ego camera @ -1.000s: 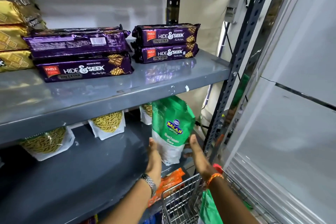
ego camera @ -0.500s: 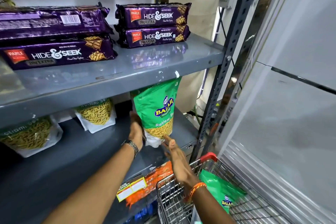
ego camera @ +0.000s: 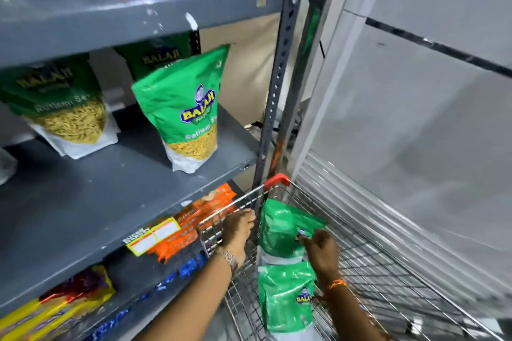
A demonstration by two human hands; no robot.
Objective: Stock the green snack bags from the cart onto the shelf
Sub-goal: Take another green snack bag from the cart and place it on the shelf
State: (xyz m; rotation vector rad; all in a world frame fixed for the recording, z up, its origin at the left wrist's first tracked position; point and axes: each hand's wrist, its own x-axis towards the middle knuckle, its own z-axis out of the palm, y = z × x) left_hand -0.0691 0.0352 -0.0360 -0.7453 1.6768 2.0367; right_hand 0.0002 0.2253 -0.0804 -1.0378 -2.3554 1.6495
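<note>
A green Balaji snack bag (ego camera: 182,113) stands upright and free near the right end of the grey middle shelf (ego camera: 110,191). Two more green bags lie in the wire cart (ego camera: 374,271) at the lower right, an upper bag (ego camera: 279,230) and a lower bag (ego camera: 285,299). My right hand (ego camera: 322,255) is down in the cart, its fingers pinched on the upper bag's right side. My left hand (ego camera: 238,232) is just inside the cart's left rim, fingers curled by that bag's left edge; I cannot tell whether it grips.
Two other green bags (ego camera: 63,108) (ego camera: 158,55) stand further back on the middle shelf. Orange packets (ego camera: 194,224), blue packets (ego camera: 188,268) and yellow packs (ego camera: 55,304) fill the shelf below. A perforated steel upright (ego camera: 277,91) stands beside the cart's red corner (ego camera: 275,180). A white panel closes the right.
Both hands let go of the green bag, which now stands on the middle shelf. They dropped into the cart, and the right hand took hold of another green bag. The view tilted down.
</note>
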